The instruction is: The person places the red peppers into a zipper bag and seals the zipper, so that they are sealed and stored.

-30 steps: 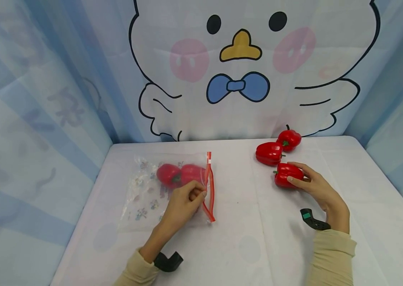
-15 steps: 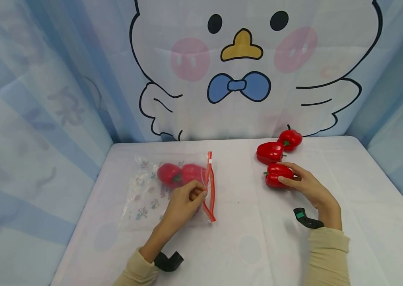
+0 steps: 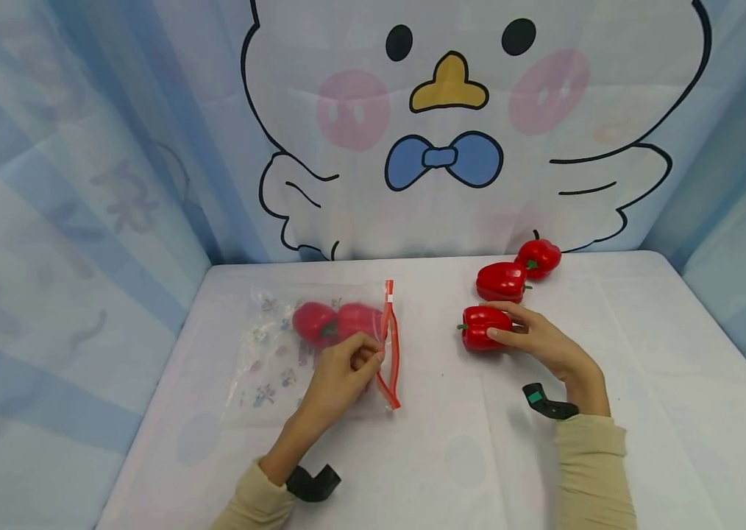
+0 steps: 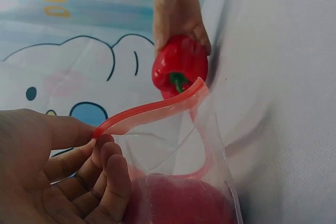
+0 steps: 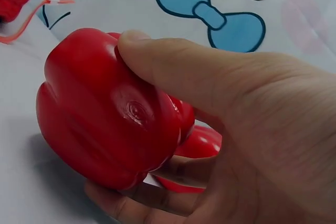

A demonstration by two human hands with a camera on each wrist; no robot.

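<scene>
Clear bag [image 4: 157, 153] — rim [image 4: 149, 109] in left hand [image 4: 58, 168]

- The head camera is looking forward and down from farthest back, taking in the left hand [image 3: 346, 372], right hand [image 3: 552, 350], tabletop [image 3: 439, 456] and backdrop [image 3: 439, 224].
- The left wrist camera is facing, close up and turned sideways, over the bag [image 3: 267, 368] toward the right hand.
- The right wrist camera is looking from nearby, tilted, at the held pepper [image 5: 105, 108].
- All three views are sharing that pepper and the backdrop.
</scene>
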